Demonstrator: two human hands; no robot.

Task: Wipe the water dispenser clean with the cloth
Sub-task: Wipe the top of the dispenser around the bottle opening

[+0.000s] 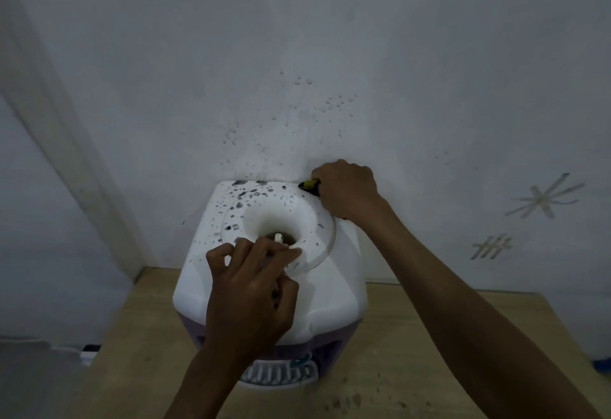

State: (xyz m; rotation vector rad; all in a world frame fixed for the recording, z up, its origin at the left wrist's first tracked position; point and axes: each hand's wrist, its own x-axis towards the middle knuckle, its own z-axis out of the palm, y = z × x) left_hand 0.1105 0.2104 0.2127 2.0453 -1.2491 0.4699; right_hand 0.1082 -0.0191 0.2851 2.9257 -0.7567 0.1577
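A matte white wall (297, 54) with dark splatter backs the smooth white plastic water dispenser (327, 289) on a tan wooden table (413, 352). At its back corner the right hand (347, 188) grips a yellow-black cloth (310, 186). At its funnel-shaped opening the left hand (251, 289) rests with curled fingers; whether it holds anything I cannot tell.

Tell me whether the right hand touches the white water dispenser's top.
Cannot tell. In the head view the right hand grips a yellow-black item at the white plastic water dispenser top's back corner, hiding any contact.
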